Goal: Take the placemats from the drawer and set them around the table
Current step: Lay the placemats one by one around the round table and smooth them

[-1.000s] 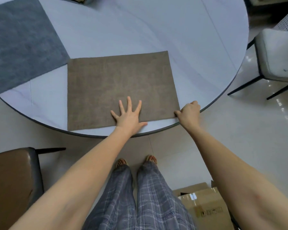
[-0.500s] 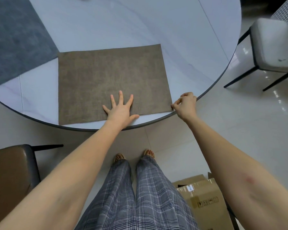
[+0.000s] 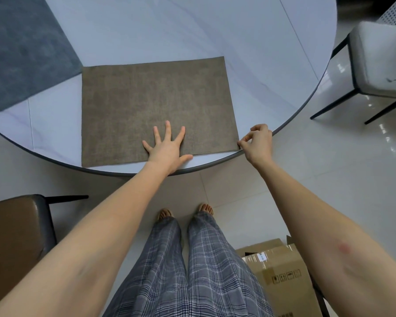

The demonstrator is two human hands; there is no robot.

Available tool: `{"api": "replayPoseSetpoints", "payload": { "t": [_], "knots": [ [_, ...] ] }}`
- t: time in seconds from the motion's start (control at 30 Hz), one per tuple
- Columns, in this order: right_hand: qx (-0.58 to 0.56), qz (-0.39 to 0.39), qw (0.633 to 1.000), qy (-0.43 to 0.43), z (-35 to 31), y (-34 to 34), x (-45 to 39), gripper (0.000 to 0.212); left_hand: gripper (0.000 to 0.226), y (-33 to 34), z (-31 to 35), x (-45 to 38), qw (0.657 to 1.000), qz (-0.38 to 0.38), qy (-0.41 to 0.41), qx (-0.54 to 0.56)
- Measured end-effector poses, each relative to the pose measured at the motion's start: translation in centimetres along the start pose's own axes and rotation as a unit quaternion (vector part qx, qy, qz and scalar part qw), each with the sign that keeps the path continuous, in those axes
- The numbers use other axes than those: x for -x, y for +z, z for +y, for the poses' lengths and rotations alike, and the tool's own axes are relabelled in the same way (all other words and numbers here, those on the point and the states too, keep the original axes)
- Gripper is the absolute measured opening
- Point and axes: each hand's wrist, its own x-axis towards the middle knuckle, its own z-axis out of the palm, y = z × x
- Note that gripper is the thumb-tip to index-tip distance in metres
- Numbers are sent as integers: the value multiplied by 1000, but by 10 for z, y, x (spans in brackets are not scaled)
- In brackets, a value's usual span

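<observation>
A brown placemat lies flat on the round white table, its near edge close to the table's rim. My left hand rests palm down on the mat's near edge, fingers spread. At the mat's near right corner, my right hand has thumb and forefinger closed in a pinch on that corner. A grey-blue placemat lies on the table at the far left, partly out of frame, its corner almost touching the brown one.
A brown padded chair stands at the near left and a light grey chair at the right beyond the table's rim. A cardboard box sits on the tiled floor by my right leg. My feet are just short of the table.
The view has drifted so the table sits higher and further left in frame. My right hand's fingers have loosened from a fist into a fingertip pinch at the corner. My left hand stays flat.
</observation>
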Motion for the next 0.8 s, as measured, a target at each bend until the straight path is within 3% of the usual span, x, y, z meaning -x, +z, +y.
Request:
{"api": "replayPoseSetpoints", "payload": {
  "t": [0.3,0.37,0.47,0.53,0.67,0.8],
  "knots": [
    [21,6,1000,4,-13,-4,8,11,86,-4,-2,0,1000,-15,3,-14],
    [44,29,997,-55,-21,0,16,19,78,-13,-11,1,1000,4,16,-9],
    [51,15,983,-173,-45,18,25,32,57,-20,-33,2,992,125,7,21],
    [77,-5,965,-251,-67,36,24,39,60,-16,-46,-2,984,176,-32,3],
    [144,-45,921,-359,-119,72,8,52,64,4,-59,-19,980,156,-112,47],
    [201,-95,893,-392,-136,106,-1,58,61,23,-66,-25,978,160,-122,55]
  ]
}}
